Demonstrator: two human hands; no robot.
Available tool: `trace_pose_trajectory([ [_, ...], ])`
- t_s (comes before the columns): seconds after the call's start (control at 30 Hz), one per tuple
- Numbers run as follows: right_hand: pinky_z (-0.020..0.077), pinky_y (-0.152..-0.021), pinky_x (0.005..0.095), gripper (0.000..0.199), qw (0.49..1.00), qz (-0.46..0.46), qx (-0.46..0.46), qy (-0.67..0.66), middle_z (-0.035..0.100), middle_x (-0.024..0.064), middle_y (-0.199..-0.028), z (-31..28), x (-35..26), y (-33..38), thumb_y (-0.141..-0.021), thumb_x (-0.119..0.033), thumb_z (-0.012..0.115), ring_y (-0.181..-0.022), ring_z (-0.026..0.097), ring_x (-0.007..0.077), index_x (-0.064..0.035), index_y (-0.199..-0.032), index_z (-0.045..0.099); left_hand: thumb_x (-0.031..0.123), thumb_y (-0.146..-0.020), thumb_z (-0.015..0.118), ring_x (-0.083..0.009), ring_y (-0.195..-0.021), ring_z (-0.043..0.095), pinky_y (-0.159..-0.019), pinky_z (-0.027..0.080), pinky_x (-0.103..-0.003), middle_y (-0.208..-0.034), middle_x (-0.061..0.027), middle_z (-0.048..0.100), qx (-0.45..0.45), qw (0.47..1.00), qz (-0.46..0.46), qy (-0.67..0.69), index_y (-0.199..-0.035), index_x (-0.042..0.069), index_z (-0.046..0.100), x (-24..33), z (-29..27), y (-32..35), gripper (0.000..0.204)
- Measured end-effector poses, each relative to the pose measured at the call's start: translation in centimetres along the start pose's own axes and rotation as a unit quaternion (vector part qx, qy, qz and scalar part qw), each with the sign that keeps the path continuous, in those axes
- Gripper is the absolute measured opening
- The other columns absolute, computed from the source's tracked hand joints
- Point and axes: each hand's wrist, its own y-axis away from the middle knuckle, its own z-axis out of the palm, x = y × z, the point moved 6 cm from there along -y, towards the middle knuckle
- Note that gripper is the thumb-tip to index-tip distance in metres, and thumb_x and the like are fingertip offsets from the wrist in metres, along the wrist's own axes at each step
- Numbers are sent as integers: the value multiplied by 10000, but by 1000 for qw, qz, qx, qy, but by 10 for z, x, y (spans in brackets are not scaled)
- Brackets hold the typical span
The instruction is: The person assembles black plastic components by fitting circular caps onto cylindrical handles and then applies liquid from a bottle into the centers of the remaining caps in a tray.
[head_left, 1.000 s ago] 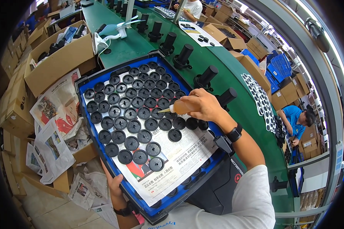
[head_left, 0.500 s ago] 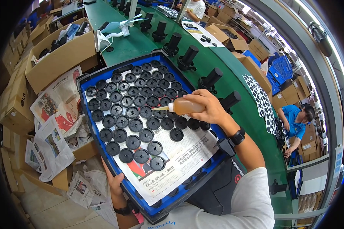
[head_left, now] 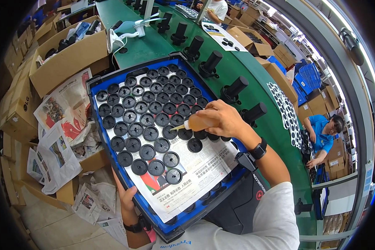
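My right hand [head_left: 227, 120] is closed around a small squeeze bottle [head_left: 200, 121] of amber liquid, tilted so its narrow nozzle points left and down. The nozzle tip is over a round black plastic cap [head_left: 169, 132], one of many lying in rows on a newspaper sheet [head_left: 196, 177]; whether it touches cannot be told. The sheet lies in a blue tray with a black rim [head_left: 121, 180]. My left hand [head_left: 128, 199] grips the tray's near left side, thumb at the rim, its other fingers mostly hidden. More black parts show beneath the sheet's near edge.
Black cylindrical parts [head_left: 236, 87] stand in a line along the green bench [head_left: 271, 137]. A small fan [head_left: 138, 30] sits beyond the tray. Cardboard boxes [head_left: 71, 62] and crumpled newspapers [head_left: 56, 156] lie at left. A co-worker in blue [head_left: 322, 135] is at the right.
My right hand has brought the bottle slightly toward me, its nozzle going from a farther cap to a nearer one. My left hand keeps its grip; the view has shifted slightly.
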Motion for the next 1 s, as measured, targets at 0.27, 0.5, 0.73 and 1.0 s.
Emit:
trace_pose_trajectory([
  [0.27, 481, -842, 374, 578, 987, -26, 48, -151, 576, 88, -1056, -4, -4, 3, -604, -205, 786, -993, 553, 280, -186, -1162, 636, 225, -660, 611, -256, -1288, 371, -1093, 253, -346, -1431, -144, 325, 2, 1000, -1, 14, -1492, 32, 98, 3, 7, -2, 996],
  [0.5, 488, -853, 380, 604, 994, -22, 56, -93, 581, 102, -1065, 2, -27, -21, -584, -148, 783, -996, 554, 299, -186, -1169, 636, 228, -665, 611, -254, -1277, 378, -1088, 263, -351, -1423, -146, 331, 7, 1000, 12, 2, -1490, 30, 93, 4, 2, -2, 994],
  [0.73, 496, -829, 376, 618, 998, -48, 19, -30, 575, 93, -1064, 18, -40, -36, -578, -162, 794, -981, 557, 290, -196, -1173, 630, 208, -676, 608, -250, -1272, 385, -1081, 277, -350, -1418, -143, 340, -1, 1000, -3, 30, -1490, 29, 81, 7, 10, -1, 986],
  [1.0, 496, -828, 377, 611, 998, -47, 11, -28, 576, 89, -1055, 19, -41, -41, -582, -155, 792, -978, 556, 291, -193, -1171, 631, 182, -676, 609, -247, -1284, 377, -1086, 271, -350, -1423, -139, 334, -4, 999, -16, 36, -1494, 33, 65, 1, 0, 0, 994],
])
